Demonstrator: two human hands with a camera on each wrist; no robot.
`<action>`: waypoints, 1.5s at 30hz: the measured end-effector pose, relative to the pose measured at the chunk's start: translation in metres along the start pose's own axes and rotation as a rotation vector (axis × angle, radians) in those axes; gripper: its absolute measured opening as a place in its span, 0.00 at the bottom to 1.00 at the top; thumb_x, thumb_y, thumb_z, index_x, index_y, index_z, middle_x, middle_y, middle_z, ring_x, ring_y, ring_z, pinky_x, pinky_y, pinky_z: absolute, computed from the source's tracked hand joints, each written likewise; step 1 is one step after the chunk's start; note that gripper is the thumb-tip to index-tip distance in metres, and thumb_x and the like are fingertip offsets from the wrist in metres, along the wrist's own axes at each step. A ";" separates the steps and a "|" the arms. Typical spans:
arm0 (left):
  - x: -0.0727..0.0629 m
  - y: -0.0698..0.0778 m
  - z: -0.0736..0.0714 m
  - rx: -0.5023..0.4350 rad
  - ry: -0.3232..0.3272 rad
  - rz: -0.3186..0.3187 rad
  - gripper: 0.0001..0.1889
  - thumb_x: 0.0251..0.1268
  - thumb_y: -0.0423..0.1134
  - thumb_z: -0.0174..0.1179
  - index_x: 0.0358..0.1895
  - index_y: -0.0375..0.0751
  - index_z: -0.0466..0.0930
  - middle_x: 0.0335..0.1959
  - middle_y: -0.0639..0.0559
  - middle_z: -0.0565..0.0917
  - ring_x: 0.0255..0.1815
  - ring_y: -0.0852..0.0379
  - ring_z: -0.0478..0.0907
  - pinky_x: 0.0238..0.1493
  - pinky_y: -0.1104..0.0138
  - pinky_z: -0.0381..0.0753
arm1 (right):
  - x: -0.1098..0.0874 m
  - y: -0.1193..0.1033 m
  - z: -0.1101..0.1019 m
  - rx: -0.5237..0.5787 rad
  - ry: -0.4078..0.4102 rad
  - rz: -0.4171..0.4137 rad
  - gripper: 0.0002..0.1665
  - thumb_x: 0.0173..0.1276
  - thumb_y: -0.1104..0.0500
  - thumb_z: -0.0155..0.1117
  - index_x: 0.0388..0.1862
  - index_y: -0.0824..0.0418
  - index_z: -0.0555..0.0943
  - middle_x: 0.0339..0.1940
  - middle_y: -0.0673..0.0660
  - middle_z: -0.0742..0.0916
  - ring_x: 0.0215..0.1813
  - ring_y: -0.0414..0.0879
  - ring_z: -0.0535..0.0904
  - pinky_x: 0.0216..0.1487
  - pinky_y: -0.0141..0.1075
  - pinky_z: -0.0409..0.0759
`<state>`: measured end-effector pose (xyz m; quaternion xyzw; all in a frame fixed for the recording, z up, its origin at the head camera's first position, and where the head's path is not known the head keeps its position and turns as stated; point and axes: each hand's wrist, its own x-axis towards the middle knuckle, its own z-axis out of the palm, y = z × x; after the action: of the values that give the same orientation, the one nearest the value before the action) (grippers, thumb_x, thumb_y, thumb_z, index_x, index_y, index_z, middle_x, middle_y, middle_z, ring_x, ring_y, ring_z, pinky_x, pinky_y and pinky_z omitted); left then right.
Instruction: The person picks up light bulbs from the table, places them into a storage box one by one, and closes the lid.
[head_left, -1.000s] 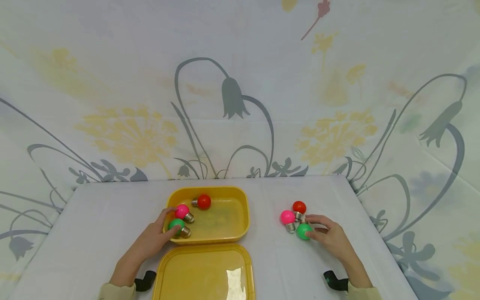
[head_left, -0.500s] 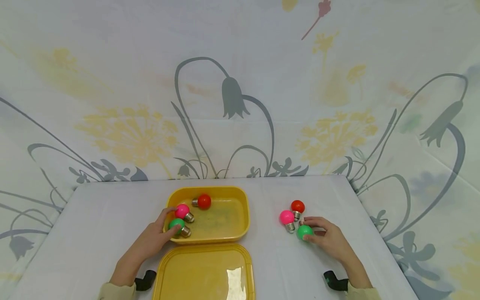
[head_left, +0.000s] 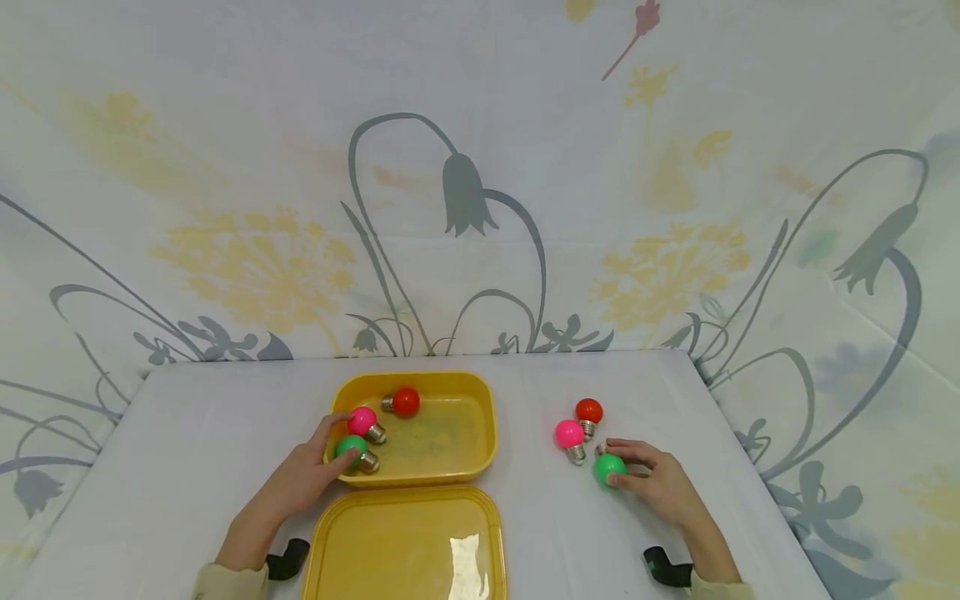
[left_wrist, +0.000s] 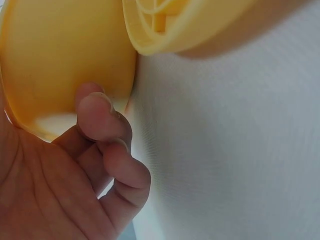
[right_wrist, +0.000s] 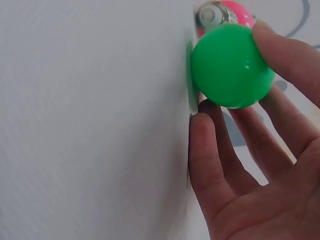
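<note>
In the head view my left hand [head_left: 303,475] grips the left wall of a yellow plastic box [head_left: 487,433], its thumb over the green light bulb [head_left: 349,446] inside and its index finger beside the pink light bulb [head_left: 363,420]. Curled fingers [left_wrist: 127,170] lie against the box's outer wall in the left wrist view. A red light bulb [head_left: 407,402] lies farther back in the box. To the right, my right hand [head_left: 663,483] pinches another green light bulb [right_wrist: 232,67] at the tabletop. Just left of it lie a second pink bulb [head_left: 569,433] and a second red bulb [head_left: 588,411].
A yellow lid [head_left: 405,546] lies on the white-covered table [head_left: 540,533], right in front of the box. Patterned cloth [head_left: 480,167] rises behind the table's back edge. Black wrist mounts [head_left: 288,560] stick out inward from both forearms.
The right hand and its green bulb have shifted slightly toward me, a little away from the pink and red bulbs, which have moved slightly left. The left hand keeps its place.
</note>
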<state>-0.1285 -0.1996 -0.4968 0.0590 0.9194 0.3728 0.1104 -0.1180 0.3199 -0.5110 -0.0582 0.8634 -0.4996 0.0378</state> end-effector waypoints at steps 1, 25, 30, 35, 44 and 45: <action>0.000 0.000 0.000 -0.005 -0.001 0.000 0.33 0.72 0.57 0.56 0.72 0.47 0.56 0.61 0.29 0.76 0.58 0.34 0.76 0.60 0.37 0.68 | 0.000 0.000 0.000 0.003 0.002 0.006 0.25 0.59 0.61 0.77 0.54 0.68 0.83 0.61 0.65 0.81 0.54 0.48 0.82 0.49 0.32 0.81; 0.001 0.000 0.000 -0.008 0.001 0.006 0.33 0.73 0.57 0.55 0.72 0.46 0.57 0.60 0.29 0.76 0.56 0.35 0.77 0.60 0.38 0.69 | -0.005 0.016 0.005 0.077 0.043 0.019 0.26 0.60 0.59 0.76 0.56 0.66 0.82 0.62 0.62 0.81 0.54 0.34 0.79 0.49 0.31 0.80; 0.001 0.000 -0.001 -0.002 0.002 0.013 0.33 0.73 0.57 0.56 0.72 0.46 0.57 0.58 0.30 0.78 0.52 0.38 0.79 0.59 0.39 0.71 | -0.006 0.019 0.004 0.061 0.043 0.031 0.30 0.61 0.58 0.75 0.62 0.63 0.80 0.60 0.61 0.83 0.52 0.37 0.79 0.50 0.31 0.79; 0.002 -0.001 -0.003 0.008 0.016 0.020 0.33 0.72 0.58 0.56 0.71 0.46 0.57 0.53 0.33 0.81 0.47 0.43 0.80 0.57 0.41 0.73 | -0.005 0.017 0.004 0.071 0.037 0.046 0.30 0.61 0.58 0.75 0.63 0.61 0.80 0.60 0.59 0.83 0.52 0.41 0.78 0.51 0.33 0.78; 0.000 0.001 -0.001 0.000 0.018 0.002 0.33 0.72 0.58 0.56 0.71 0.46 0.58 0.56 0.31 0.79 0.51 0.40 0.79 0.58 0.40 0.72 | -0.009 0.015 0.008 0.059 0.059 0.088 0.29 0.61 0.57 0.75 0.61 0.61 0.80 0.61 0.58 0.83 0.53 0.40 0.79 0.53 0.33 0.77; 0.000 0.000 -0.001 -0.001 0.019 0.002 0.33 0.72 0.57 0.56 0.71 0.47 0.58 0.56 0.31 0.79 0.51 0.40 0.79 0.58 0.40 0.72 | -0.009 0.015 0.008 0.052 0.068 0.096 0.29 0.61 0.56 0.75 0.61 0.60 0.81 0.61 0.58 0.83 0.53 0.40 0.79 0.53 0.33 0.77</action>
<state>-0.1282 -0.2000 -0.4957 0.0562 0.9202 0.3740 0.1014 -0.1090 0.3216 -0.5278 0.0014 0.8526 -0.5214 0.0340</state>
